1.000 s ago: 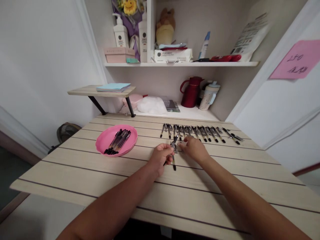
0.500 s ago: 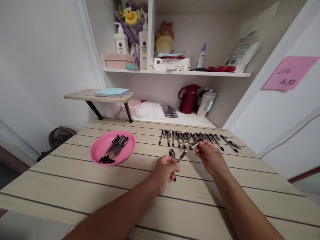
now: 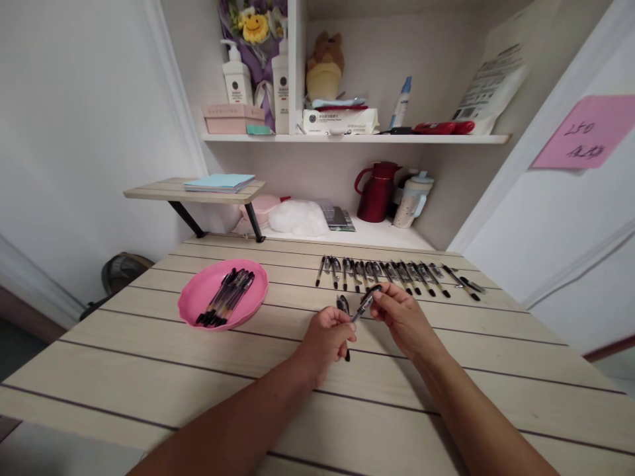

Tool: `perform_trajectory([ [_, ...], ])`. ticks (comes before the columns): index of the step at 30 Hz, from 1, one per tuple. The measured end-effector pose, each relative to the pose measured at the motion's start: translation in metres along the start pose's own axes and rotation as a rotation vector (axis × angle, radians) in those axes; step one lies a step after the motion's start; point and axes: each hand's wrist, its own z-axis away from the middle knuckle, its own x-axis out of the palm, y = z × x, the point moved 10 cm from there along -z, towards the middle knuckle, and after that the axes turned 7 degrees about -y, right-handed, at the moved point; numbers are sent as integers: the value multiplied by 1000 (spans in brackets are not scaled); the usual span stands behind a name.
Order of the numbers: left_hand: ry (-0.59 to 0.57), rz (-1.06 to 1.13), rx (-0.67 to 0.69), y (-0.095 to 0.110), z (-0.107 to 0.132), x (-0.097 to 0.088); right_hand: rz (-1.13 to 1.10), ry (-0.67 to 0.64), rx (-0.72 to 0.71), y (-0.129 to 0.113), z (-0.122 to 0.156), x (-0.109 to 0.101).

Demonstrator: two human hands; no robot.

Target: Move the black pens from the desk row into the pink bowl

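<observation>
My left hand (image 3: 327, 338) is closed around the barrel of a pen (image 3: 358, 313), its front end tilted up to the right. Between the fingertips of my right hand (image 3: 403, 316) is a dark pen cap (image 3: 370, 297), which sits over the front end of that pen. How far on it is, I cannot tell. Another black pen (image 3: 342, 304) lies on the table, partly hidden behind my left hand. Beyond both hands runs a row of pens and loose caps (image 3: 357, 276). A pink scalloped dish (image 3: 187, 291) on the left holds several black pens (image 3: 227, 297).
The slatted wooden table (image 3: 238, 360) meets a white shelf unit at the back. A small raised shelf (image 3: 163, 190) bears blue paper (image 3: 218, 182). Behind the row stand a red jug (image 3: 380, 192) and a pale tumbler (image 3: 413, 201). A white plastic bag (image 3: 299, 218) lies nearby.
My right hand has moved left and brought the cap from apart from the pen onto its front end. My left hand has hardly moved. The camera view has shifted slightly.
</observation>
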Motion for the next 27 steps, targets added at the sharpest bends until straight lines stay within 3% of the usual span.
perform_trajectory([
  [4, 51, -61, 82, 7, -5, -7, 4, -19, 2, 6, -3, 11],
  [11, 194, -368, 363, 38, -10, -23, -77, 4, 50, 19, -13, 20],
  [19, 234, -420, 414, 37, -12, -23, -112, 14, 30, 26, -12, 22],
  [24, 224, -471, 410, 42, -10, -23, -110, -48, 36, 27, -10, 27],
  [27, 275, -489, 400, 51, -6, -32, -49, -29, 0, 26, -10, 14],
])
